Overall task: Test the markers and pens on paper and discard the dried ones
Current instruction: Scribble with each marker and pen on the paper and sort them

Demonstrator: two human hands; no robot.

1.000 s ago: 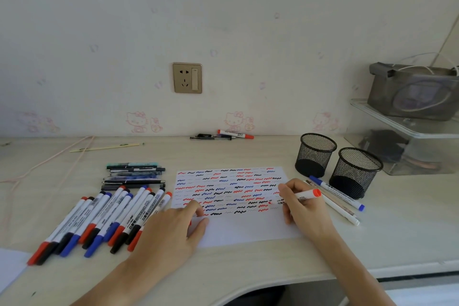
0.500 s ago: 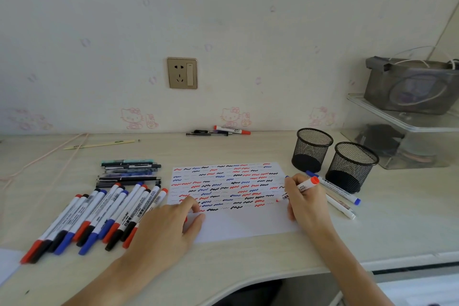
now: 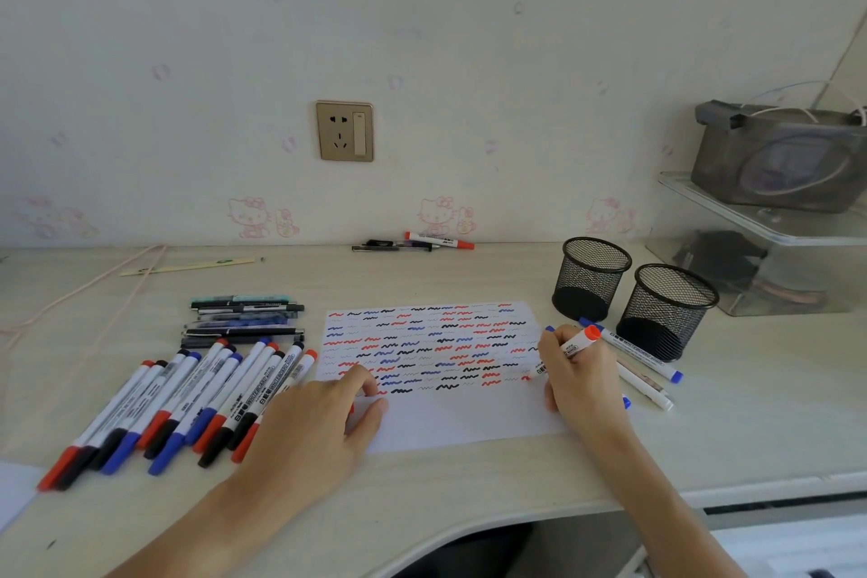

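A white sheet of paper (image 3: 460, 418) lies mid-desk, its upper part covered with red, blue and black squiggles. My right hand (image 3: 581, 383) grips a red whiteboard marker (image 3: 574, 345), whose tip touches the paper at the sheet's right edge, where a small red mark shows. A blue piece peeks out from under that hand. My left hand (image 3: 309, 432) rests flat on the paper's lower left corner, a bit of red showing under it. Several capped markers (image 3: 187, 399) lie in a row to the left, with a stack of pens (image 3: 244, 319) behind them.
Two black mesh cups (image 3: 591, 279) (image 3: 666, 312) stand right of the paper, with three markers (image 3: 642, 361) lying in front of them. A red marker and pens (image 3: 422, 242) lie by the wall. A clear shelf unit (image 3: 769, 249) carries a grey pouch at far right.
The red marker's tip has come down from just above the sheet onto the paper's right edge and left a red mark. My left hand stays on the paper.
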